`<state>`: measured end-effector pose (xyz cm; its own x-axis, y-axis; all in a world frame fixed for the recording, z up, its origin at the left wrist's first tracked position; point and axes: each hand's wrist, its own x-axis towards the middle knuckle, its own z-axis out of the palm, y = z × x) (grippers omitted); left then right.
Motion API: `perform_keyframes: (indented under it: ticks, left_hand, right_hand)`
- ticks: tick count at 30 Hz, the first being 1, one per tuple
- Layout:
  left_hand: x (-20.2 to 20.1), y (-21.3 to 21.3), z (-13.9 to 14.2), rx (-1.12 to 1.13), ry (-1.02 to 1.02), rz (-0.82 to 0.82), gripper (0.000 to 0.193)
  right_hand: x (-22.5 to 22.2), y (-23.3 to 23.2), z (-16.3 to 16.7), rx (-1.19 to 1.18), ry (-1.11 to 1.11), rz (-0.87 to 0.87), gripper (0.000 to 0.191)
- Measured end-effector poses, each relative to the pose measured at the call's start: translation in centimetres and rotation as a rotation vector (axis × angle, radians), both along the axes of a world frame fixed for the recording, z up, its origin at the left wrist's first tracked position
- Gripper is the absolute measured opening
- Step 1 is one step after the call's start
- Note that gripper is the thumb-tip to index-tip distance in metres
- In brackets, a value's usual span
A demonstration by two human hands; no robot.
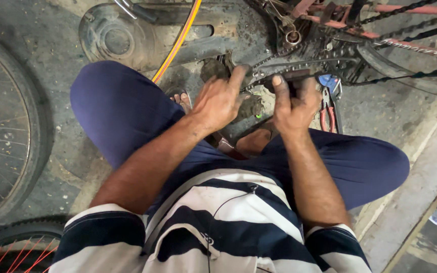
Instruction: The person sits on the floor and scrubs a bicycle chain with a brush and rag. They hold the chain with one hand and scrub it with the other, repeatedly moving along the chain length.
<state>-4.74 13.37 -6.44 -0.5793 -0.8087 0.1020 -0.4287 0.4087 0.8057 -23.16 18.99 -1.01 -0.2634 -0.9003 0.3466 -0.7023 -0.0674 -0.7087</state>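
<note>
- The left hand (pixel 218 101) is laid on the dirty chain wheel (pixel 279 71) of the bicycle, with the fingers spread and the thumb stretched toward the chain (pixel 405 77); nothing is closed inside it.
- The right hand (pixel 294 103) is closed around a dark bar (pixel 292 77), probably a crank arm or a tool handle; it cannot be told which.
- The chain wheel is found low on the red frame (pixel 410 9), just in front of the knees, above the concrete floor (pixel 51 76).
- The long axis of the bar is seen to run nearly left to right in the view, with its free end toward the pliers (pixel 328 114) with red handles lying on the floor.
- For good work, the wheel should be held firm by the left hand while the bar is pushed evenly, and the fingers should be kept away from the teeth and the chain.
</note>
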Motion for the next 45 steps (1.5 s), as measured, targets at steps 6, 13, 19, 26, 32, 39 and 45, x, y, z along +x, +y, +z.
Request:
perform_keyframes:
  ticks: [6, 13, 19, 26, 32, 39, 45]
  left_hand:
    - [0.2, -0.1, 1.2, 0.076, 0.013, 0.044, 0.065]
    - [-0.3, 0.2, 1.3, -0.001, 0.02, 0.008, 0.031]
    - [-0.4, -0.2, 1.2, 0.045, -0.037, 0.013, 0.018]
    - [-0.7, 0.1, 1.2, -0.002, -0.044, -0.001, 0.016]
    - [-1.0, 0.3, 1.9, -0.019, 0.04, -0.013, 0.018]
    - [-0.9, 0.0, 2.8, 0.113, 0.015, 0.037, 0.024]
    - [-0.9, -0.4, 2.1, -0.064, -0.054, -0.007, 0.02]
  right_hand:
    - [0.7, -0.3, -0.3, 0.04, -0.24, 0.033, 0.018]
    - [0.7, -0.5, -0.1, -0.027, -0.051, -0.027, 0.015]
    - [1.1, 0.6, 0.6, -0.009, -0.025, 0.124, 0.008]
    - [-1.7, 0.0, -0.4, 0.044, -0.204, 0.08, 0.013]
    - [-1.5, 0.4, -1.3, -0.047, -0.082, -0.187, 0.025]
    - [-0.5, 1.6, -1.5, -0.131, -0.541, -0.18, 0.016]
    - [-1.0, 1.2, -1.8, -0.127, -0.622, -0.174, 0.012]
